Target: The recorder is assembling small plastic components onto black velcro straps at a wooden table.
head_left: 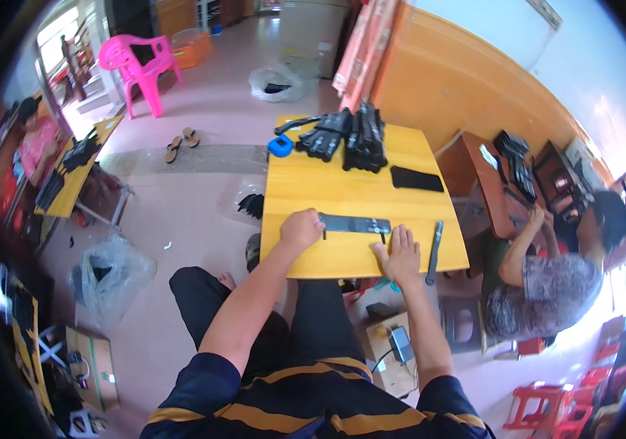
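Observation:
On the yellow table in front of me lies a dark flat strip (357,224) with a glossy surface and small light marks, stretched from left to right. My left hand (302,229) is closed at its left end, the fingers curled about that end. Beside its right end, my right hand (401,252) rests flat on the table with the fingers stretched out and nothing held. Two short black tabs show below the strip's near edge. A similar narrow dark strip (436,252) lies lengthwise to the right of my right hand.
Piles of dark wrapped strips (365,139) fill the table's far side, with a blue tape roll (280,145) to their left. A black flat piece (417,179) lies nearer. Another person (547,293) works at a brown desk (485,186) on the right. Plastic bags (115,278) lie on the floor.

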Demonstrator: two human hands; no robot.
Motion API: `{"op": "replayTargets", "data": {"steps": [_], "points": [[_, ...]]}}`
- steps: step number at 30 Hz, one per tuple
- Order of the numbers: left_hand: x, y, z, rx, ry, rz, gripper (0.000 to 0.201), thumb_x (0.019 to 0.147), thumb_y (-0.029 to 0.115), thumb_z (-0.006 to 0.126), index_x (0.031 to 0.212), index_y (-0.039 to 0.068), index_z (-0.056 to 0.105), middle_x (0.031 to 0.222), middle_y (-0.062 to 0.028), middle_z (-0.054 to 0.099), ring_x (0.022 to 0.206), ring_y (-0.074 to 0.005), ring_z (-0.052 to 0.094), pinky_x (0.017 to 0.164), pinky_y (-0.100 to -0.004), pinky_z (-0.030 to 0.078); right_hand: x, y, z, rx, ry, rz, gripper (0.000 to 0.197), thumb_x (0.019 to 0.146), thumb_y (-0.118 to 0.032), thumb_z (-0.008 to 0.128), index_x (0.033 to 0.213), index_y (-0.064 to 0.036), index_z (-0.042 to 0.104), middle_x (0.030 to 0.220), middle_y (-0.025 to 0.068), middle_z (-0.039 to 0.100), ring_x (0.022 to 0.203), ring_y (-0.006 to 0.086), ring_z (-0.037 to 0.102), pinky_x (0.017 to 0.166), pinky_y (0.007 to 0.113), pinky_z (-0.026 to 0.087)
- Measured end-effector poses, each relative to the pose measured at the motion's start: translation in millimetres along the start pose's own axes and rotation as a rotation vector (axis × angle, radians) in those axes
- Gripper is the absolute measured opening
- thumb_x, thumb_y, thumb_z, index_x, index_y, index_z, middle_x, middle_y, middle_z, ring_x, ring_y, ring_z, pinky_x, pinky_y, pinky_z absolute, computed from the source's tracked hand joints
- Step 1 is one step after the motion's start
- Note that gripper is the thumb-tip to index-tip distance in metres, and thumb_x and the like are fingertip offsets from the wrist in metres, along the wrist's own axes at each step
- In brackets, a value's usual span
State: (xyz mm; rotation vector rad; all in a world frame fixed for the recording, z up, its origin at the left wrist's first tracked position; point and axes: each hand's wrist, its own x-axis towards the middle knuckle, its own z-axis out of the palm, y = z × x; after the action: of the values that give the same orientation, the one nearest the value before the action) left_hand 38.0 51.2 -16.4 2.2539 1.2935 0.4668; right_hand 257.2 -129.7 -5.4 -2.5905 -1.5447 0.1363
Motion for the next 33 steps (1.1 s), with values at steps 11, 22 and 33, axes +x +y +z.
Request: {"op": "replayTargets", "data": {"steps": [11,22,33], "points": [[0,3,-2,-0.014,0.051,0.03,0.028,0.082,0.034,0.073,0.079,0.008,0.064,0.077,-0.0125,0.069,0.078,-0.0339,0.068,0.07,-0.0451,0.053,8,104,-42,0.241,0.527,0.309,0.046,0.083,-0.03,0.073,0.119,-0.0021,0.066,0.116,0.0219,0.066,0.109,0.0392,0.064,0.093,0.048,0.051],[-16,-3,0,-0.102,0.099,0.05,0.022,0.082,0.025,0.076,0.08,0.007,0.064,0.069,-0.0063,0.065,0.066,-0.0211,0.064,0.063,-0.0344,0.05,52,121,-15,0.258,0.333,0.365,0.035,0.082,-0.036,0.073,0.1,-0.0057,0.072,0.088,0.0182,0.072,0.09,0.037,0.07,0.082,0.049,0.054],[-110,80,-54,-1.128,-0.207,0.039,0.021,0.092,0.011,0.071,0.11,0.002,0.065,0.089,-0.0011,0.066,0.07,-0.0062,0.061,0.061,-0.0208,0.051,-84,-54,-89,0.612,0.614,-0.25,0.014,0.083,-0.009,0.072,0.089,-0.003,0.061,0.071,0.013,0.062,0.061,0.0259,0.064,0.06,0.035,0.051]]}}
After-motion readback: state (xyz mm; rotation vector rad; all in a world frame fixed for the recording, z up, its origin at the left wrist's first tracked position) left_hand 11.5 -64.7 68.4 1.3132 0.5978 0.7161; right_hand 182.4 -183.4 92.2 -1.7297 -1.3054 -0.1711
